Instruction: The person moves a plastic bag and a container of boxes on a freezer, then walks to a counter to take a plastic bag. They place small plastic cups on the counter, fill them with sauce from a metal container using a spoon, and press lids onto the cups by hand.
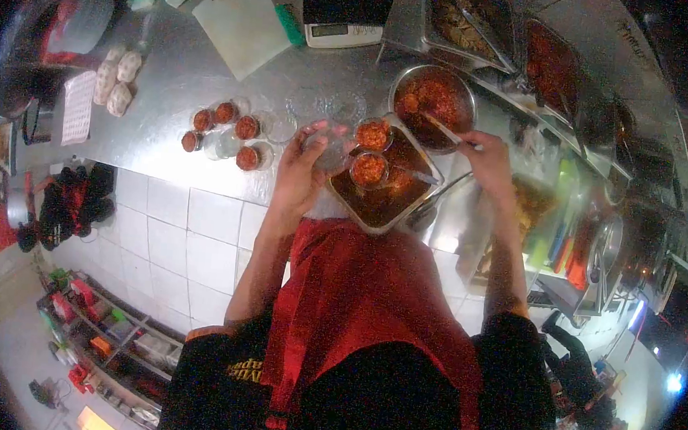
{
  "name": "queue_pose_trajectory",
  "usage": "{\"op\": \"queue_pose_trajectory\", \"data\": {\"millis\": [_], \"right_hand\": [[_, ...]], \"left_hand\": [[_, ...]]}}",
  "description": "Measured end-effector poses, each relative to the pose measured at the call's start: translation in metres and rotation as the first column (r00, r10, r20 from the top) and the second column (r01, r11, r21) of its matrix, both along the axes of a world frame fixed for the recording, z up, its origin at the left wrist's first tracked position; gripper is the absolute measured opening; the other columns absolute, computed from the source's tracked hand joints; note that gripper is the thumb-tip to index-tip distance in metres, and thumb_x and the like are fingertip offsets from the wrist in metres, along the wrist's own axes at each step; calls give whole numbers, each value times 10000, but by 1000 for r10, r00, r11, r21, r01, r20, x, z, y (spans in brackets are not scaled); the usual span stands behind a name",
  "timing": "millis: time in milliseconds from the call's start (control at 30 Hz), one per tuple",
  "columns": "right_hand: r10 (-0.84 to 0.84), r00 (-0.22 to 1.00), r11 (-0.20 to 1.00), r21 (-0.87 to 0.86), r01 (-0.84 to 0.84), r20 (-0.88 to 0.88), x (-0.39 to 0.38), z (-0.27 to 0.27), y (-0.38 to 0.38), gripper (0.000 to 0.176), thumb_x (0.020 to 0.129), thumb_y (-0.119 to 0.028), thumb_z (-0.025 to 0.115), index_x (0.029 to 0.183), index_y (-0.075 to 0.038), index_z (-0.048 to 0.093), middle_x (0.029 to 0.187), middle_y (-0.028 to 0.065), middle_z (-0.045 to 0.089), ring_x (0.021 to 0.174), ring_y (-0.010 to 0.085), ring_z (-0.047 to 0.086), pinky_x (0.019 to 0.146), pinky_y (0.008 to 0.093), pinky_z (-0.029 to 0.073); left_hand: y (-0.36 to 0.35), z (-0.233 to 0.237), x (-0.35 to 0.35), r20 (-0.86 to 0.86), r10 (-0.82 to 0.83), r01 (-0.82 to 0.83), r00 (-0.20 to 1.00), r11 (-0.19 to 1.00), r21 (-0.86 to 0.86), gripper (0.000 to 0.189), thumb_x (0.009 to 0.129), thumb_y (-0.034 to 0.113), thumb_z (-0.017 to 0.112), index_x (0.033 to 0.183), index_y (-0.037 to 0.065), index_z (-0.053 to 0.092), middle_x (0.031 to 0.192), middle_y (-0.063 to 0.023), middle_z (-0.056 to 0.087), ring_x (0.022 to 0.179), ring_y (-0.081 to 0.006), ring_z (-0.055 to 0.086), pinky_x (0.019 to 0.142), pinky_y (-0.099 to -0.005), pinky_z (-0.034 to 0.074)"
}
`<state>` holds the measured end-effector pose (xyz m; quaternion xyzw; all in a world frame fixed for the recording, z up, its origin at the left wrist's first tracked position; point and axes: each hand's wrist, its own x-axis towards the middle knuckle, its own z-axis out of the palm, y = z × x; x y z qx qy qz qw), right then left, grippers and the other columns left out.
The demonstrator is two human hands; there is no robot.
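Note:
My left hand [303,163] is closed around a small clear plastic cup [332,154] beside the square tray. In my right hand [487,160] is the handle of a spoon [445,131], its far end down in a round metal bowl [404,80] of chunky red sauce. Two clear cups filled with red sauce, a far one [373,134] and a nearer one [369,170], stand at the square metal tray [382,228], which holds dark red, oily sauce. Another utensil [424,178] lies across that tray.
Several filled cups [247,127] stand on the steel counter [168,140] to the left, near clear cups [324,104]. Behind are a scale [338,35], a white cutting board [244,25] and egg-like pale items [119,88]. Food pans [472,27] line the back right.

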<state>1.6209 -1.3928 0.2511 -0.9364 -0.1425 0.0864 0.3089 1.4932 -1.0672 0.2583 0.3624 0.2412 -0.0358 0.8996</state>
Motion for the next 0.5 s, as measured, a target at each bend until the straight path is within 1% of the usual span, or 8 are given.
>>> {"op": "queue_pose_trajectory", "data": {"millis": [33,67,133,267,367,433,467,500], "right_hand": [[-59,995,997,51,63,-79,-1,-1,-8,252,797,-175,728,1020,-59,732,951,140,729,865,304,688,821,367,530],[-59,995,997,50,63,-81,-3,1,-16,252,797,-175,728,1020,-59,732,951,140,729,865,304,688,821,367,530],[-145,921,939,241,243,-362,-7,5,-28,274,808,-172,719,1045,-35,731,921,87,729,829,183,654,793,309,504],[-229,868,908,225,354,-441,-24,54,-9,257,826,-138,696,1047,-11,725,895,48,715,807,117,606,763,277,485],[-140,920,932,265,247,-366,-41,81,31,229,849,-131,693,1053,-34,730,901,64,721,786,111,603,751,269,482],[-88,973,957,254,142,-214,-49,82,54,186,878,-129,686,1047,-73,739,902,88,721,760,150,631,738,287,493],[61,987,958,269,-99,147,-49,76,65,186,882,-114,669,1056,-114,732,914,92,700,727,217,670,692,327,534],[63,987,957,270,-102,147,-54,79,76,186,882,-114,669,1056,-114,732,914,92,700,727,217,670,692,327,534]], "left_hand": [[0,-1,0,5,-7,7,1000,1000,-4,397,994,148,565,1354,53,426,1351,-201,558,1188,-376,601,954,-516,537],[0,-2,-1,3,-8,8,1000,1000,-5,397,994,148,565,1354,53,426,1351,-201,558,1188,-376,601,954,-516,537],[0,-2,-1,13,-18,18,1000,1000,-10,434,988,155,573,1379,52,414,1366,-205,540,1206,-375,586,984,-528,518],[1,3,-1,43,-39,40,998,999,-33,452,985,148,573,1394,49,407,1373,-206,528,1222,-385,571,1000,-538,505],[1,5,0,40,-30,32,999,998,-54,422,1010,93,508,1412,43,389,1314,-193,559,1158,-351,603,974,-533,522],[1,7,0,39,-34,36,999,998,-53,402,1012,96,506,1399,43,411,1315,-175,561,1154,-345,608,964,-529,526],[0,5,0,39,-32,34,999,998,-51,402,1012,96,506,1399,43,411,1315,-175,561,1154,-345,608,964,-529,526],[0,2,0,38,-25,27,999,998,-54,396,1012,96,506,1394,42,419,1312,-167,566,1148,-340,612,954,-526,532]]}}
